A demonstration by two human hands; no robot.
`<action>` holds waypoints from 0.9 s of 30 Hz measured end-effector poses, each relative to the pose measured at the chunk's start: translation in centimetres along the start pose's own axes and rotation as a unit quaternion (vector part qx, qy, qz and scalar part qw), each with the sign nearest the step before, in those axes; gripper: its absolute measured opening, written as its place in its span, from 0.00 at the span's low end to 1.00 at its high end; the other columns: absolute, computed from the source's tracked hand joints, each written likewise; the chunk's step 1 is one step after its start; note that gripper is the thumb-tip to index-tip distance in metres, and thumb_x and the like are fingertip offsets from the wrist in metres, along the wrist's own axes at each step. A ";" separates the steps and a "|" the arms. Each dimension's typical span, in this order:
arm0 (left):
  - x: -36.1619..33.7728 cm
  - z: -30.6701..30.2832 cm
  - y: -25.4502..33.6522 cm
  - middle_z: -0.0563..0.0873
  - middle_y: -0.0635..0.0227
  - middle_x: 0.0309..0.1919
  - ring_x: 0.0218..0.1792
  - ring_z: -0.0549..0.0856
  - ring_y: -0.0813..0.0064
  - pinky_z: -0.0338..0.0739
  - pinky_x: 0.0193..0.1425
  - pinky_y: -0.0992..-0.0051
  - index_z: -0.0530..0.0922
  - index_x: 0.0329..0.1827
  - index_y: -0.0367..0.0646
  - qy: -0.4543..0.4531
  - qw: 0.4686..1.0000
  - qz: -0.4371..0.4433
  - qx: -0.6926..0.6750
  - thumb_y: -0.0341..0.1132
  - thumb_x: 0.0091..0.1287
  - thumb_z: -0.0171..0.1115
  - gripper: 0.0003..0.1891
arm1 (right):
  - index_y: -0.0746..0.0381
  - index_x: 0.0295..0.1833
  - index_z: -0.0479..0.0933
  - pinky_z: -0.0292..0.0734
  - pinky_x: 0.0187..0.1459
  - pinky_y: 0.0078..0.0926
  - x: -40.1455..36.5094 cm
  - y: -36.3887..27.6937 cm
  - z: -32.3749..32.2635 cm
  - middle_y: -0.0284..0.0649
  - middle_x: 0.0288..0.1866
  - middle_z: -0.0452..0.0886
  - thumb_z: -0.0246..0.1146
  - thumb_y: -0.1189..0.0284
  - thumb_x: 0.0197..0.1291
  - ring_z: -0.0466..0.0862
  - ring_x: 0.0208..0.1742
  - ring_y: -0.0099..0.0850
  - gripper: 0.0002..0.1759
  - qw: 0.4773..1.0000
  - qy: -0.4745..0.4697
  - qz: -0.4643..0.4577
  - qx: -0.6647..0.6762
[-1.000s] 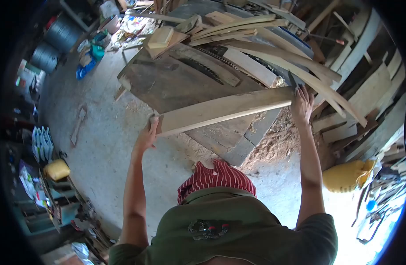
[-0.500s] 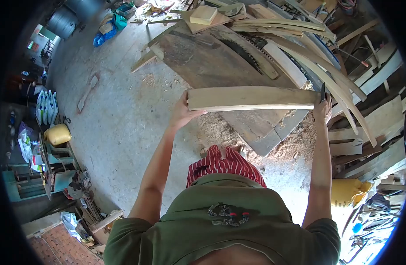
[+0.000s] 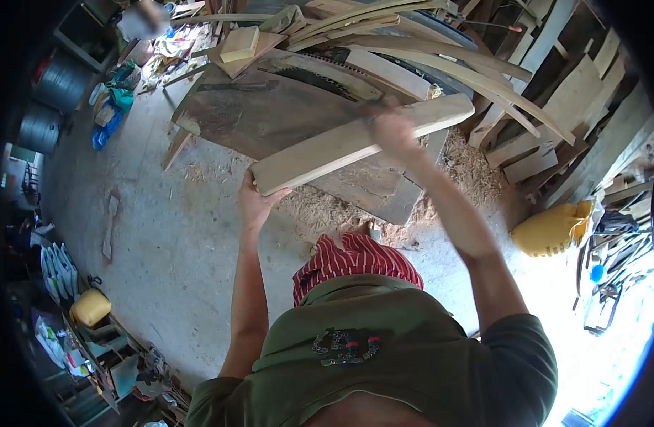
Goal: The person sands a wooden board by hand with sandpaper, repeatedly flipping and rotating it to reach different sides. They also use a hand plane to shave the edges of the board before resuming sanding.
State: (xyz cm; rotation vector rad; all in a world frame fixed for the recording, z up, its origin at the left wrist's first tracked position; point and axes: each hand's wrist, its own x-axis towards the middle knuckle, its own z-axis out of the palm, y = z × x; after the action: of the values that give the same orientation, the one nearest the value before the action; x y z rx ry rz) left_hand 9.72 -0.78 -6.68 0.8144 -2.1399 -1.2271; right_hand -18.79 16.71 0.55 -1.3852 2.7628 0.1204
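Observation:
A long, thick wooden board [image 3: 313,155] lies slantwise before me, its near end at the left and its far end raised to the right. My left hand [image 3: 257,196] is closed on the near end, thumb along the lower edge. Over the middle of the board is my right hand [image 3: 397,134], smeared by motion and curled like a fist, with a dark slim tool blurred at its fingertips. Under the board stands a worn wooden work surface [image 3: 227,117]. A toothed saw blade [image 3: 320,80] rests on it, just beyond the board.
Curved wooden strips [image 3: 455,67] pile up at the back right. A small wood block [image 3: 240,44] sits on the far side of the work surface. Wood shavings [image 3: 327,213] cover the floor near my feet. A yellow sack [image 3: 551,229] is at right, a yellow jug [image 3: 91,307] at left.
My right hand has left the board's right end and swung left over its middle, with the dark tool. The board now slants up to the right; my left hand keeps its end.

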 end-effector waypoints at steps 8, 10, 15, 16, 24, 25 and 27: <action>-0.4 0.0 1.0 0.87 0.57 0.45 0.45 0.88 0.62 0.81 0.48 0.68 0.74 0.56 0.39 0.016 0.999 -0.015 0.026 0.39 0.42 0.84 0.38 | 0.53 0.32 0.84 0.61 0.71 0.39 2.2 7.5 4.7 0.40 0.28 0.86 0.56 0.63 0.66 0.86 0.27 0.30 0.14 0.973 0.186 0.029 -0.131; 0.0 0.0 1.0 0.87 0.57 0.45 0.45 0.88 0.62 0.81 0.48 0.68 0.74 0.57 0.39 0.017 0.999 0.004 0.040 0.39 0.42 0.84 0.38 | 0.52 0.32 0.84 0.79 0.41 0.40 1.1 -1.4 4.8 0.33 0.24 0.83 0.59 0.71 0.61 0.84 0.27 0.28 0.09 0.954 0.281 -0.094 0.035; 0.1 0.2 -0.4 0.87 0.57 0.44 0.44 0.87 0.63 0.80 0.47 0.68 0.74 0.56 0.38 0.004 1.000 0.011 -0.024 0.37 0.43 0.83 0.36 | 0.64 0.59 0.76 0.63 0.73 0.40 -3.3 -18.1 -0.7 0.43 0.63 0.77 0.59 0.71 0.57 0.75 0.67 0.35 0.23 0.949 0.156 -0.255 0.103; 0.1 0.0 -0.9 0.87 0.58 0.43 0.44 0.87 0.65 0.80 0.47 0.69 0.74 0.56 0.38 -0.003 1.000 -0.013 -0.009 0.36 0.43 0.83 0.36 | 0.64 0.62 0.75 0.62 0.74 0.40 -3.6 -18.1 -0.8 0.44 0.66 0.76 0.59 0.72 0.56 0.73 0.70 0.36 0.26 0.930 0.168 -0.290 0.152; -0.2 0.3 2.0 0.85 0.63 0.44 0.44 0.85 0.72 0.79 0.48 0.72 0.74 0.53 0.38 -0.001 0.998 -0.017 -0.057 0.31 0.44 0.82 0.32 | 0.58 0.68 0.72 0.63 0.75 0.35 -5.9 9.2 1.9 0.38 0.69 0.74 0.54 0.75 0.65 0.69 0.74 0.36 0.25 0.944 0.281 0.115 0.125; -0.3 0.1 2.2 0.85 0.63 0.45 0.45 0.84 0.72 0.79 0.49 0.72 0.74 0.53 0.38 -0.003 0.998 -0.028 -0.060 0.31 0.45 0.82 0.32 | 0.59 0.66 0.75 0.64 0.74 0.35 -6.1 10.2 1.8 0.38 0.66 0.78 0.54 0.75 0.66 0.72 0.71 0.38 0.22 0.919 0.328 0.162 0.149; -0.1 0.1 2.4 0.85 0.63 0.45 0.45 0.84 0.72 0.78 0.49 0.72 0.74 0.53 0.38 -0.008 0.997 -0.030 -0.064 0.31 0.45 0.82 0.32 | 0.59 0.65 0.75 0.63 0.74 0.35 -5.1 8.1 4.6 0.39 0.67 0.77 0.48 0.70 0.72 0.73 0.71 0.33 0.20 0.915 0.345 0.181 0.103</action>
State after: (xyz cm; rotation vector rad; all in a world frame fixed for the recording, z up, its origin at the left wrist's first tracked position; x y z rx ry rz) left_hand 9.15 0.30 -4.61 0.8203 -2.0394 -1.3899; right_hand -22.20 26.00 -3.21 -0.9726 3.4202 -0.7755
